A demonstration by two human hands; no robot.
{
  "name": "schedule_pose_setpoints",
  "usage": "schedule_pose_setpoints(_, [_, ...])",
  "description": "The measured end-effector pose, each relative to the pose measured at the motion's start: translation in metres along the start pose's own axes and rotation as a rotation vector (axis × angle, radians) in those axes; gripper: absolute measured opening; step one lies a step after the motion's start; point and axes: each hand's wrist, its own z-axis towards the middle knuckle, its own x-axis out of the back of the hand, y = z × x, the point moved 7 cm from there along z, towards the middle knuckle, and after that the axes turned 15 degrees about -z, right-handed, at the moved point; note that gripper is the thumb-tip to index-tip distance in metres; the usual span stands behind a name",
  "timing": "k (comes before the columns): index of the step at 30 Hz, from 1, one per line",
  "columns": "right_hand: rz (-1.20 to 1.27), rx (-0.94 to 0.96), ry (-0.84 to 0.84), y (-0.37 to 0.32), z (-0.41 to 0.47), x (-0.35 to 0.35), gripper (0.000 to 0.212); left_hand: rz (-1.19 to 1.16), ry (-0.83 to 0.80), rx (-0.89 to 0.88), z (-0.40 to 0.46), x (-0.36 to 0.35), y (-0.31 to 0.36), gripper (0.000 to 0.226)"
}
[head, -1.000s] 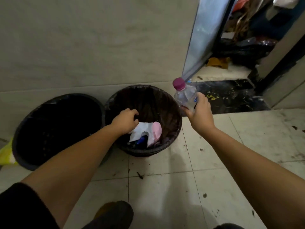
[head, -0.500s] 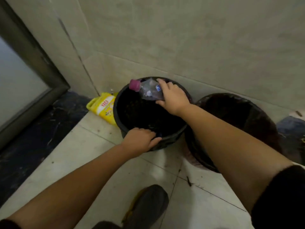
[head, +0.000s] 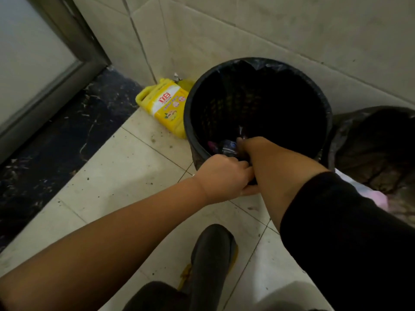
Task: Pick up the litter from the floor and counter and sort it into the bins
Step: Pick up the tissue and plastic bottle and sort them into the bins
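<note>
The clear plastic bottle (head: 226,147) with its pink cap lies low inside the black bin (head: 323,104), near the bin's near wall, cap end pointing left. The right arm reaches down over the bin's near rim, forearm bare and upper arm in a black sleeve (head: 350,232), and the right hand (head: 243,145) is sunk into the dark interior just to the right of the bottle; only its back shows, the fingers hidden, so I cannot tell whether it is closed on the bottle or has let go. The left hand (head: 224,176) is curled over the bin's near rim, fingers hooked inside and thumb outside, clamped on the edge right beside the right forearm. The bottle looks crumpled and shiny, with a blue patch on its label, though it is dim and partly hidden. The bin is lined with a black bag and stands against the tiled wall. A yellow detergent jug (head: 167,106) lies on the floor touching the bin's left side. A second lined bin (head: 377,151) stands just right of the black bin, with pink and white litter (head: 377,198) showing at its near edge. A dark shoe (head: 211,254) stands on the pale floor tiles in front of the black bin.
</note>
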Motion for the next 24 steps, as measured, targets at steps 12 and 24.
schedule_pose_setpoints(12, [0.304,0.091,0.348,0.08,-0.18,0.1,0.079,0.046,-0.192,0.047,0.001,-0.008,0.002,0.059])
schedule_pose_setpoints(24, [0.631,-0.301,0.954,0.218,-0.395,-0.051,0.037,0.027,-0.256,0.065,0.078,0.024,0.1,0.047])
